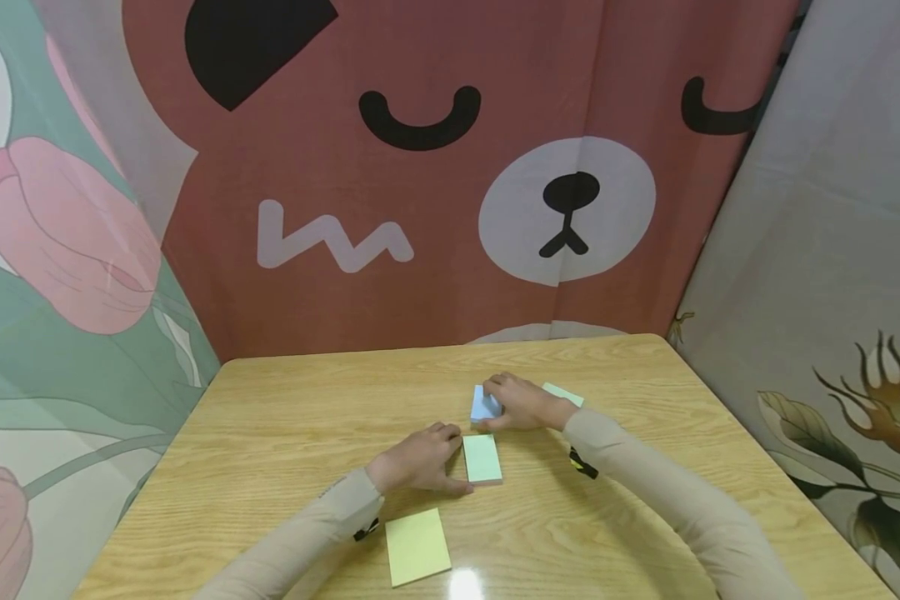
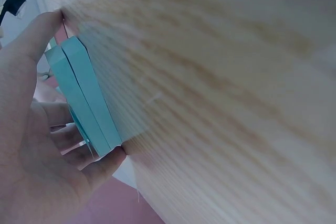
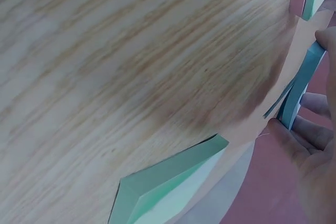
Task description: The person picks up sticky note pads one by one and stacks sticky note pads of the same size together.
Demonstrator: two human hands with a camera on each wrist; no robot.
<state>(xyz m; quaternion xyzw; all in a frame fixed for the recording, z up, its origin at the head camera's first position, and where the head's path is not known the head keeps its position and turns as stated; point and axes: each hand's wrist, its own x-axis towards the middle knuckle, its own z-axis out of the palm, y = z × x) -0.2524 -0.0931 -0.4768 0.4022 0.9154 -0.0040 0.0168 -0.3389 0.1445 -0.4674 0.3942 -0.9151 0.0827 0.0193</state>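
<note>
My right hand (image 1: 523,403) grips a blue sticky-note pad (image 1: 484,403), fingers along its far edge and thumb at its near edge. The right wrist view shows this blue pad (image 3: 303,82) between thumb and fingers, close over the table. Just nearer lies a light green sticky-note pad (image 1: 482,458) with a pinkish layer under it. My left hand (image 1: 420,458) holds that stack from its left side. In the left wrist view its thumb and a finger reach the two ends of the stack (image 2: 84,95), which looks teal there.
A yellow sticky-note pad (image 1: 417,547) lies near the table's front, below the left wrist. Another pale green pad (image 1: 564,394) sits behind the right wrist. The wooden table (image 1: 307,417) reaches back to a curtain (image 1: 435,292) with a bear print.
</note>
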